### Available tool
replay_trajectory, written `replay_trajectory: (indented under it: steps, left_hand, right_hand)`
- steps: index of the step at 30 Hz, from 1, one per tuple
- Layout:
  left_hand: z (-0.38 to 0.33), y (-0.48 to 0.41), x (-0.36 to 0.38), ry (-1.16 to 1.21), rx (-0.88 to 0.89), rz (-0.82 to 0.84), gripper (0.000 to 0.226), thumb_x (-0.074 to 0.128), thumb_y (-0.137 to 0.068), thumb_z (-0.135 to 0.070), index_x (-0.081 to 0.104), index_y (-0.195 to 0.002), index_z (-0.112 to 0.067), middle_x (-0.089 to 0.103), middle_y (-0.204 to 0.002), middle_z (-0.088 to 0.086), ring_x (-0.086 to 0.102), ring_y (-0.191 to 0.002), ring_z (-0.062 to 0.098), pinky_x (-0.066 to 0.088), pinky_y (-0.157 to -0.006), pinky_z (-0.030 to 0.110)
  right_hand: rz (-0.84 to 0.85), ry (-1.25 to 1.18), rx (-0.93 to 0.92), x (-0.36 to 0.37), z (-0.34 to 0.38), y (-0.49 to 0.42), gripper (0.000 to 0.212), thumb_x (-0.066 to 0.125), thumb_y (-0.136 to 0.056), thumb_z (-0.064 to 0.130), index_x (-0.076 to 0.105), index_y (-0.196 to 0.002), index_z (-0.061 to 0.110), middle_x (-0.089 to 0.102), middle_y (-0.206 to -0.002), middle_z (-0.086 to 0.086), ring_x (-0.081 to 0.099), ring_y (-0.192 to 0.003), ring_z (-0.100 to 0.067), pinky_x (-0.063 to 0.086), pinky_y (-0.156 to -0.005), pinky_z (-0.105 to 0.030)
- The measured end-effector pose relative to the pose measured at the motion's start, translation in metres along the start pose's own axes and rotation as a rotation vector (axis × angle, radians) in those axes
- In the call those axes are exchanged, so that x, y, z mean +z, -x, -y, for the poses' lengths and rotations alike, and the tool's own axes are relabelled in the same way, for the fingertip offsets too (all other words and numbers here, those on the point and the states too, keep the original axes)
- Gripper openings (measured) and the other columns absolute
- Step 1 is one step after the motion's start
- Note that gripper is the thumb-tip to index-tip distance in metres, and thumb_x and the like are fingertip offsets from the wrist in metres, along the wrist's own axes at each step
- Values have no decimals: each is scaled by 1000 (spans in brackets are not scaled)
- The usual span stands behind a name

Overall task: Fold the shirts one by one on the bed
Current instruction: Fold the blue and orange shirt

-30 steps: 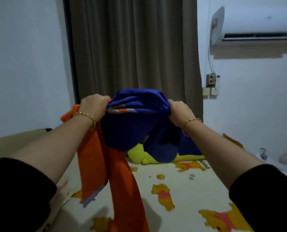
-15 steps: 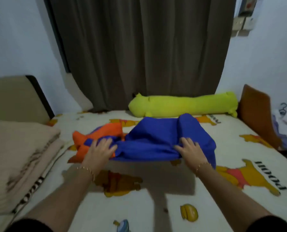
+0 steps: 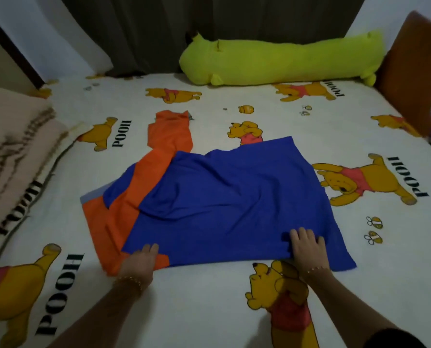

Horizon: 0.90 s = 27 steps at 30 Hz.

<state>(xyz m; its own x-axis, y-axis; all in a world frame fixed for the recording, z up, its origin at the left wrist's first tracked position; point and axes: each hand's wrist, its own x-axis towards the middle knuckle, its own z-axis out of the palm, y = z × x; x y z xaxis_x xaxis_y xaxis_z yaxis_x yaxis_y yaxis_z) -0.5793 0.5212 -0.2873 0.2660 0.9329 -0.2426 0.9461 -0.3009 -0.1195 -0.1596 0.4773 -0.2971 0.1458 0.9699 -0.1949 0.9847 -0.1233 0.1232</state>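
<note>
Your left hand [image 3: 139, 262] and right hand [image 3: 307, 249] press flat on the shirt [image 3: 222, 197]; folding over the twisted orange sleeve [image 3: 170, 134] could trap wrinkles.

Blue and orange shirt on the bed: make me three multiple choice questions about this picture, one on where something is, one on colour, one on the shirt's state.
1. Where is the yellow-green bolster pillow?
A. At the far edge of the bed, by the curtain
B. Under the shirt
C. On the floor

2. Which colours is the shirt?
A. Red and white
B. Blue and orange
C. Green and black

3. How is the shirt lying?
A. Held up in the air
B. On a hanger
C. Spread on the bed, both hands at its near edge

Answers:
1 A: the pillow lies along the far side, just below the curtain.
2 B: the body is blue, with orange parts at one side.
3 C: it lies on the bed, with the left hand and right hand on its near hem.
</note>
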Motion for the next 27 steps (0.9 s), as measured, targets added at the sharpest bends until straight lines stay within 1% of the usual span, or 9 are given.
replay_trajectory:
  steps: [3, 6, 8, 10, 12, 15, 18, 20, 27]
  left_hand:
    - [12, 41, -7, -315, 228, -38, 60, 37, -92, -11, 14, -147, -17, 45, -136, 2, 56, -111, 19, 45, -88, 29]
    - [55, -73, 30, -393, 76, -93, 71, 39, -90, -47, 6, -150, -26, 53, -131, 6, 59, -93, 33, 48, -84, 45]
    - [60, -183, -47, -144, -80, -299, 73, 23, -78, -61, 11, -147, -42, 55, -128, 10, 56, -90, 37, 46, -79, 63]
    - [41, -237, -118, 36, -201, -545, 61, 22, -80, -46, 29, -140, -41, 55, -123, 14, 58, -94, 37, 47, -72, 61]
    - [29, -244, -156, 69, -232, -327, 55, 21, -85, -45, 34, -138, -39, 53, -124, 12, 57, -99, 35, 46, -77, 58]
    - [-4, -25, -107, 180, -148, -126, 45, 34, -94, -32, 37, -139, -26, 52, -126, 7, 52, -108, 28, 44, -89, 46]
    - [-37, 226, -81, -94, -157, 148, 35, 48, -92, -9, 48, -127, -4, 57, -114, 18, 53, -105, 36, 43, -89, 45]
    - [-43, 303, -47, -30, -221, 258, 41, 63, -78, -2, 57, -118, -1, 63, -100, 17, 60, -92, 36, 48, -78, 46]
    - [-46, 376, -30, -57, -150, 123, 48, 71, -72, -7, 58, -118, -6, 65, -94, 14, 62, -86, 34, 46, -71, 39]
  right_hand:
    - [-14, 64, 20, -14, 2, 16, 50, 88, -50, 12, 63, -93, 8, 58, -84, -12, 57, -77, -33, 50, -67, -50]
    - [-27, 95, 31, -31, -1, 43, 35, 67, -82, 22, 54, -114, 15, 56, -105, -6, 54, -99, -26, 45, -85, -41]
    - [-8, 106, 6, -35, -10, 69, 30, 50, -93, 23, 46, -123, 17, 52, -117, -4, 48, -111, -25, 39, -91, -35]
    - [40, 115, -27, -40, -16, 107, 32, 45, -94, 18, 45, -127, 18, 51, -122, -4, 46, -115, -24, 40, -93, -33]
    - [63, 108, -57, -40, -19, 136, 33, 47, -93, 14, 47, -127, 18, 52, -121, -4, 47, -114, -23, 42, -94, -32]
    - [105, 118, -66, -43, -21, 183, 33, 49, -92, 14, 48, -125, 18, 52, -120, -4, 47, -115, -23, 42, -94, -33]
    - [107, 153, -97, -46, -22, 229, 32, 49, -92, 14, 49, -124, 17, 51, -120, -5, 46, -115, -24, 41, -94, -33]
    - [115, 174, -111, -47, -25, 255, 32, 51, -91, 13, 49, -122, 17, 52, -119, -4, 45, -115, -25, 40, -93, -32]
    - [111, 236, -189, -48, -28, 338, 36, 65, -84, 17, 54, -118, 17, 57, -114, -3, 48, -109, -24, 40, -90, -31]
